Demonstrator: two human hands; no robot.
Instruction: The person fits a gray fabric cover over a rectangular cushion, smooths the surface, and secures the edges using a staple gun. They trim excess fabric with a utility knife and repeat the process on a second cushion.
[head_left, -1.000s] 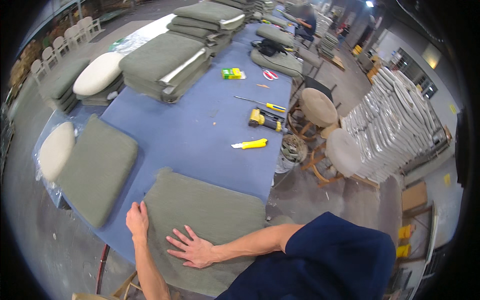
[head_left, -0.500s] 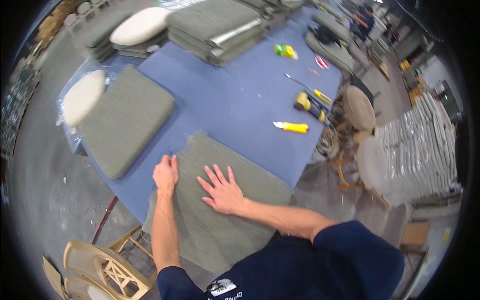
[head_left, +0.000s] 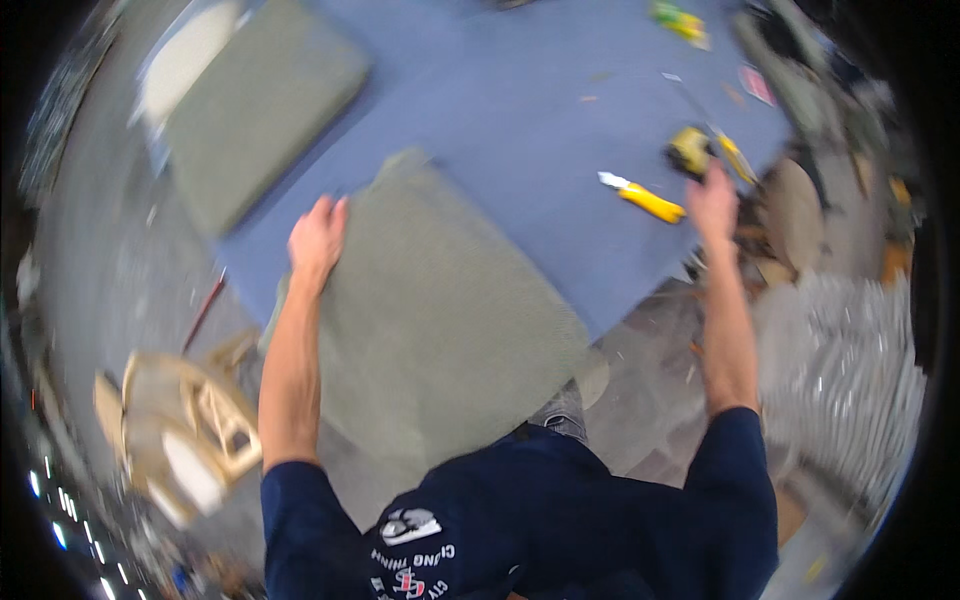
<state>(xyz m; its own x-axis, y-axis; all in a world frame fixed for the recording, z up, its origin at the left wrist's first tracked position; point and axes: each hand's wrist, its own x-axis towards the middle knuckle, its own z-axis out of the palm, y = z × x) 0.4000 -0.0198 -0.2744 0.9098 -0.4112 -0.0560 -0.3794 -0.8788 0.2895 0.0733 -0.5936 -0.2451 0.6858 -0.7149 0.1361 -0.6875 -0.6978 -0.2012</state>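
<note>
A grey-green piece of upholstery fabric (head_left: 440, 320) lies spread over the near part of the blue table and hangs past its front edge. Along its left border my left hand (head_left: 318, 240) is closed, fingers curled at the fabric's edge. My right hand (head_left: 712, 205) reaches out to the right side of the table. Its blurred fingers close around the handle of a yellow-and-black staple gun (head_left: 688, 152). Just left of that hand lies a yellow utility knife (head_left: 650, 200) with its blade showing. A yellow-handled screwdriver (head_left: 735, 155) rests beyond the staple gun.
A grey-green cushion (head_left: 265, 110) lies on the left of the blue table (head_left: 480, 120), over a white pad (head_left: 190, 65). A green-yellow packet (head_left: 682, 22) is at the far right. Wooden chair frames (head_left: 190, 420) stand at left, wrapped stacked pads (head_left: 840, 380) at right.
My right hand has lifted off the fabric and moved right to the staple gun. My left hand stays at the fabric's left edge. The view has shifted, with the table's far stacks now out of sight.
</note>
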